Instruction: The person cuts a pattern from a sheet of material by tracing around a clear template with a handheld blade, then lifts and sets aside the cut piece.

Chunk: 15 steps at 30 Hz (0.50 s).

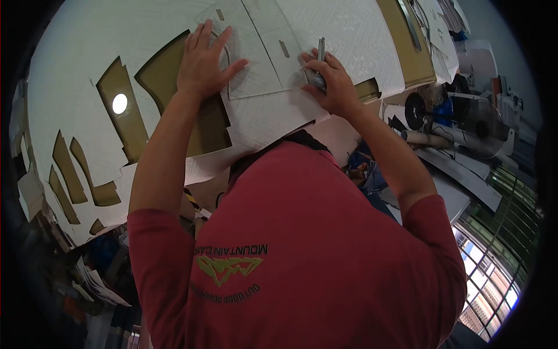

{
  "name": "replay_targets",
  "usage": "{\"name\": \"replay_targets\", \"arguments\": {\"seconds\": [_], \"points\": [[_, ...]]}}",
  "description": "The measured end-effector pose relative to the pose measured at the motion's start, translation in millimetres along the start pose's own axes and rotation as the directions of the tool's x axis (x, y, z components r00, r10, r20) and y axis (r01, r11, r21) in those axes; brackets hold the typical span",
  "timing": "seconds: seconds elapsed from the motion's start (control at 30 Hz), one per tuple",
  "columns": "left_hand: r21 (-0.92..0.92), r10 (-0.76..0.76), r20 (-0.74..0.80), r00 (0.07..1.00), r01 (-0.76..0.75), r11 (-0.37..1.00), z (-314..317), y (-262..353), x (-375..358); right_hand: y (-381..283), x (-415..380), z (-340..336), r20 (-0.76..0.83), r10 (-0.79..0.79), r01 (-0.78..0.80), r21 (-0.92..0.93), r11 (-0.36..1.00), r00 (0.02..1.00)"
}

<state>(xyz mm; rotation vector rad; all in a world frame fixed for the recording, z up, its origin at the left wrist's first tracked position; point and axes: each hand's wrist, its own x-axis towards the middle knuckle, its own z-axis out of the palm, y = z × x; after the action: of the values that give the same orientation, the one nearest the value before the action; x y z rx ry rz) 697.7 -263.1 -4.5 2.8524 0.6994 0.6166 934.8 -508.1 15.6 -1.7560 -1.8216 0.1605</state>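
My left hand lies with its fingers spread on a pale pattern piece on the white patterned sheet. To its right, my right hand has its fingers wrapped round a metal cutter, which points up and away from me. That hand rests on the sheet near the piece's right side. Two small slots and a dark line show on the piece between my hands. Cut-out openings in the sheet, such as the curved one beside my left hand, show an olive surface below.
More olive cut-outs run along the sheet's left side, and a metal ruler lies at the upper right. A fan, a cardboard roll and clutter stand at the right. A barred window is at the lower right.
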Motion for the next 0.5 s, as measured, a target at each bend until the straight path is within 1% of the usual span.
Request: {"name": "replay_targets", "arguments": {"seconds": [0.07, 0.1, 0.13, 0.17, 0.2, 0.23, 0.27, 0.5], "points": [[-0.006, 0.018, 0.039, 0.999, -0.018, 1.0, -1.5, -1.2, 0.7, -0.1, 0.6, -0.1, -0.016, 0.002, -0.002, 0.01, 1.0, 1.0], [0.011, 0.022, 0.038, 0.999, -0.023, 1.0, -5.2, -1.4, 2.8, -2.2, 0.4, 0.1, -0.002, 0.036, -0.036, 0.039, 0.999, 0.999], [0.023, 0.024, 0.072, 0.997, -0.026, 0.999, -8.3, -1.5, 4.2, -3.0, -0.6, 1.0, 0.016, 0.074, -0.075, 0.069, 0.995, 0.997], [0.031, 0.025, 0.109, 0.994, -0.029, 0.999, -10.0, -0.7, 4.4, -2.0, -2.5, 3.2, 0.006, 0.076, -0.076, 0.078, 0.994, 0.997], [0.04, 0.028, 0.114, 0.993, -0.033, 0.999, -8.8, 0.1, 3.2, -0.6, -3.7, 5.3, -0.017, 0.043, -0.041, 0.062, 0.997, 0.999], [0.042, 0.039, 0.088, 0.995, -0.043, 0.998, -7.2, 0.4, 2.1, 1.2, -4.0, 6.8, -0.04, 0.005, -0.004, 0.044, 0.999, 0.999], [0.045, 0.047, 0.06, 0.997, -0.05, 0.998, -5.8, -0.3, 1.2, 2.3, -4.9, 7.2, -0.046, 0.001, 0.002, 0.051, 0.999, 0.999], [0.04, 0.053, 0.046, 0.998, -0.055, 0.998, -4.2, -1.7, 1.0, 3.2, -6.4, 7.6, -0.04, 0.002, 0.0, 0.04, 0.999, 0.999]]}}
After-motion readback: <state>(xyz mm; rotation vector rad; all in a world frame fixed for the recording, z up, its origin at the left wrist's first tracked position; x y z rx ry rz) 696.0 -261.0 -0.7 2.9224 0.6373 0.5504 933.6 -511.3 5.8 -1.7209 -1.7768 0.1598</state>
